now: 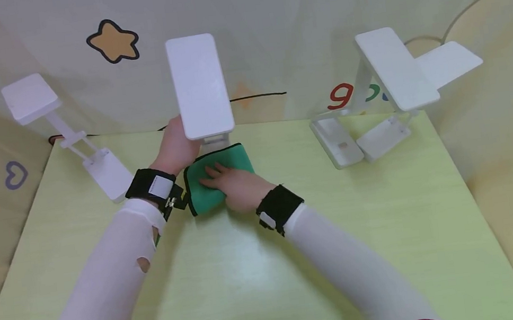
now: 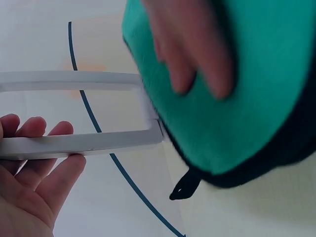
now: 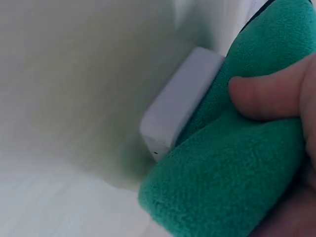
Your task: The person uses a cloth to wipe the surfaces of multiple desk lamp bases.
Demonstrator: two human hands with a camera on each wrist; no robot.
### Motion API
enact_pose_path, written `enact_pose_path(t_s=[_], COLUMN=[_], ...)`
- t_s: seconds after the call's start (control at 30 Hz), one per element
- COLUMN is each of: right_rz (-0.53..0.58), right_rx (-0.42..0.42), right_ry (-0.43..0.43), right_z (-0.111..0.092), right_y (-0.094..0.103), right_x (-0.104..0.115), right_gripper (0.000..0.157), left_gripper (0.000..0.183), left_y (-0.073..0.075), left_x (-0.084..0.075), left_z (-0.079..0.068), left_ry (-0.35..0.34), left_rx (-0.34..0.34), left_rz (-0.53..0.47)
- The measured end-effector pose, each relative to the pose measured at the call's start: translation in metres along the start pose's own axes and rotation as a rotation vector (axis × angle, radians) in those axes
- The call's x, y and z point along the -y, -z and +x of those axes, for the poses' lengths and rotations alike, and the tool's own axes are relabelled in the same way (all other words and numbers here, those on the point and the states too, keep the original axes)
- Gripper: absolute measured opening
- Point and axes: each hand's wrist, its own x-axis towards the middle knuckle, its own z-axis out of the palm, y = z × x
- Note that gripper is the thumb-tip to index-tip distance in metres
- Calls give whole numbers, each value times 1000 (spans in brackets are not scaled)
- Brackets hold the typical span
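My left hand [image 2: 34, 173] grips one bar of the grey-white support arm [image 2: 79, 145] of a white tablet stand [image 1: 200, 87], thumb on one side and fingertips on the other. In the head view, that hand is partly hidden behind the stand's upright plate. A green cloth [image 1: 219, 172] with black edging and a small black loop [image 2: 185, 185] lies over the stand's white base [image 3: 180, 98], whose end pokes out in the right wrist view. My right hand [image 1: 242, 185] presses on the cloth, fingers spread and fairly straight, thumb [image 3: 266, 96] along its top.
A smaller white stand [image 1: 32, 96] is at the table's back left. Two more white stands, one with a tall plate [image 1: 396, 68] and another with a plate behind it [image 1: 451, 62], are at the back right. A patterned curtain [image 1: 268, 20] hangs behind the pale table [image 1: 234, 291].
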Motion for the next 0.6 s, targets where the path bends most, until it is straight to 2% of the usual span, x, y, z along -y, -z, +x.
enact_pose_path(t_s=[0.1, 0.23, 0.3, 0.47, 0.6], right_rz=[37, 3, -42, -123, -111], right_rx=[-20, -69, -105, -186, -154], right_ry=[-19, -50, -46, -19, -40], right_z=[12, 18, 16, 2, -13], right_y=[3, 1, -2, -9, -8], right_x=[-4, -7, -8, -9, -5], right_gripper=[64, 71, 72, 61, 64], left_gripper=[30, 32, 33, 34, 34], left_y=[-1, -4, -5, -5, -5], left_x=[2, 5, 6, 4, 5], left_z=[-1, 1, 1, 1, 1], left_ry=[-3, -1, 1, 0, 12], left_rx=[-1, -3, -2, 0, -2], left_rz=[-9, -21, -18, -12, -3])
